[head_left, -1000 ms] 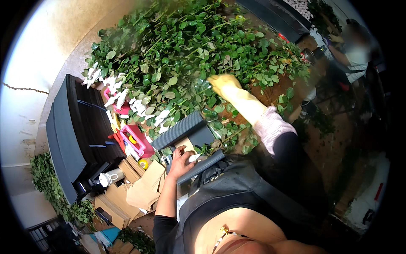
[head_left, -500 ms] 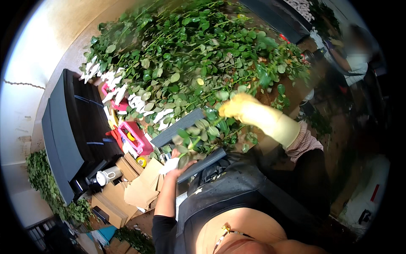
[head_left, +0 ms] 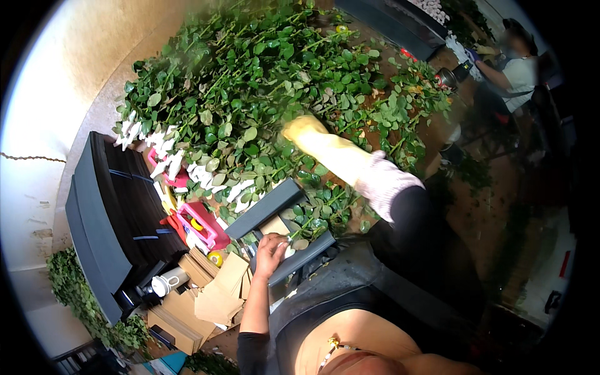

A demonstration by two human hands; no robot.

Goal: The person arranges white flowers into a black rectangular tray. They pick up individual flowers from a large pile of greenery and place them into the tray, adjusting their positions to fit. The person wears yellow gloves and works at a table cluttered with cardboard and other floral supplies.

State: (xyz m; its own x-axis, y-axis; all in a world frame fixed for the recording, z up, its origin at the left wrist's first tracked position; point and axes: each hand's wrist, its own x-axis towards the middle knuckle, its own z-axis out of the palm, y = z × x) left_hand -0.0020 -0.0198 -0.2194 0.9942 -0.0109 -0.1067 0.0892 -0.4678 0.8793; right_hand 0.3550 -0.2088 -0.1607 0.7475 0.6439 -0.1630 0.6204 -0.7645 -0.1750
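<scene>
My bare left hand (head_left: 270,253) has its fingers curled round the white-covered end of a leafy stem (head_left: 306,232), low between two dark grey panels (head_left: 265,207) of a holder in front of me. The stem's leaves spread to the right, between the panels. My right hand (head_left: 303,131) wears a long yellow glove and reaches out over a big heap of green leafy stems (head_left: 250,81). Its fingertips are against the leaves, and their closure is not clear. Many stems in the heap have white-covered ends (head_left: 165,140) along the left side.
Left of the heap stands a stack of dark trays (head_left: 103,206). Nearby are a pink plastic caddy (head_left: 209,228), a yellow tape roll (head_left: 215,258), brown cardboard pieces (head_left: 222,290) and a white cup (head_left: 167,283). Another person (head_left: 519,72) works at the far right.
My right hand has moved left and farther out over the heap. My left hand has lowered the white-covered stem end between the grey panels. The view has shifted slightly.
</scene>
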